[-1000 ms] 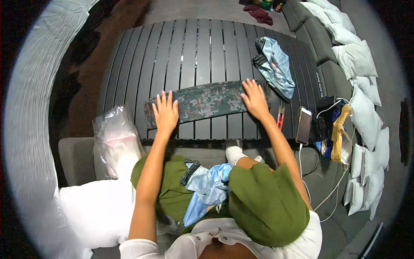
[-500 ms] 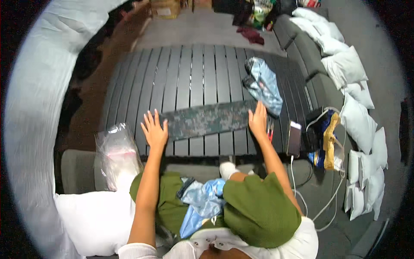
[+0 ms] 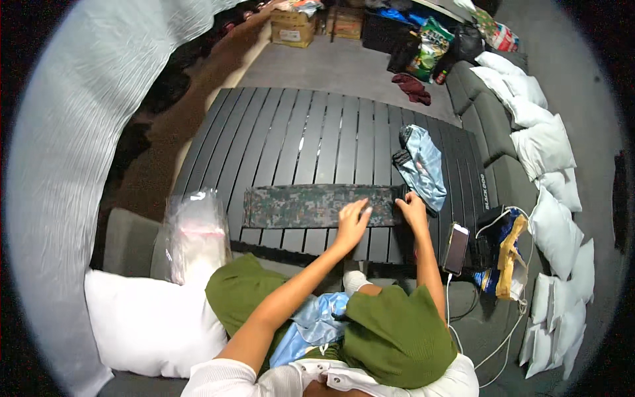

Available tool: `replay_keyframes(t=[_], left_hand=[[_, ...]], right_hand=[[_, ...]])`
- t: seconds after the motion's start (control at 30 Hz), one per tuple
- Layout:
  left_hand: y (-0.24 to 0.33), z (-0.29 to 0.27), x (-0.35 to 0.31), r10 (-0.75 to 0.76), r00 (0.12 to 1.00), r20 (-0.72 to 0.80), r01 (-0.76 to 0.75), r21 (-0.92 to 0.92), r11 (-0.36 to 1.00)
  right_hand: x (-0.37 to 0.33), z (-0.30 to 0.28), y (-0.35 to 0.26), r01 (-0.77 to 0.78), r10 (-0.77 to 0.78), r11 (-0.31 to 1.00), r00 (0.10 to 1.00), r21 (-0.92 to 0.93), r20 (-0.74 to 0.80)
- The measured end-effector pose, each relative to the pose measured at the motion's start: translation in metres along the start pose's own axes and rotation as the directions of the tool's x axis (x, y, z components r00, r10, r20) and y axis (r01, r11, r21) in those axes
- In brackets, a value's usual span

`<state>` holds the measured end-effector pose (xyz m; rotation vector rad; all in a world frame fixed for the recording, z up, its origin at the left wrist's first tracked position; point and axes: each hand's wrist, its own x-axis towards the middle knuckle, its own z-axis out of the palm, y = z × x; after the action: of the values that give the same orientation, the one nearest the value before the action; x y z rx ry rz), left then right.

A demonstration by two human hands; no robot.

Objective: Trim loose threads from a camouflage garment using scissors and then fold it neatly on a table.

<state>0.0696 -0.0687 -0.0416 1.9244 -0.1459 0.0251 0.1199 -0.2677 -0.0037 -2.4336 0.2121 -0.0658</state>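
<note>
A long camouflage cloth (image 3: 291, 206), folded into a flat strip, lies crosswise on the slatted dark table (image 3: 264, 145). My left hand (image 3: 352, 226) rests on its right half, fingers loosely stretched and nothing in them. At the strip's right end, my right hand (image 3: 415, 213) has its thumb and fingers bent together on the dark edge of the cloth. Just beyond that hand lies a crumpled light-blue cloth bundle (image 3: 423, 169) with dark trim. Another light-blue piece of fabric (image 3: 314, 324) lies in my lap between green-clad knees.
A phone (image 3: 456, 248) with a white cable lies by the table's right corner, beside a blue-and-yellow bag (image 3: 509, 264). Clear plastic bags (image 3: 198, 238) and a white pillow (image 3: 149, 324) are at my left. White cushions (image 3: 546, 142) line the right sofa; boxes (image 3: 292, 30) stand far back.
My left hand has left the strip's left end and moved right onto its right half. The right hand's fingers have bent onto the right end. The view has shifted, showing more of the far floor.
</note>
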Motion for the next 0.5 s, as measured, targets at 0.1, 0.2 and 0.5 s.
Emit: replay_keyframes(t=[0.1, 0.2, 0.5], left_hand=[[0.043, 0.014, 0.019, -0.308, 0.912, 0.271, 0.396, -0.781, 0.483], [0.050, -0.002, 0.025, -0.240, 0.937, 0.255, 0.311, -0.920, 0.239], [0.008, -0.161, -0.008, -0.389, 0.861, 0.327, 0.420, -0.889, 0.184]], right_hand=[[-0.022, -0.015, -0.045, 0.119, -0.119, 0.980, 0.993, 0.162, -0.014], [-0.042, 0.009, -0.080, 0.153, -0.281, 0.852, 0.941, 0.501, 0.190], [-0.113, 0.001, -0.130, -0.005, -0.459, 0.710, 0.756, 0.704, 0.468]])
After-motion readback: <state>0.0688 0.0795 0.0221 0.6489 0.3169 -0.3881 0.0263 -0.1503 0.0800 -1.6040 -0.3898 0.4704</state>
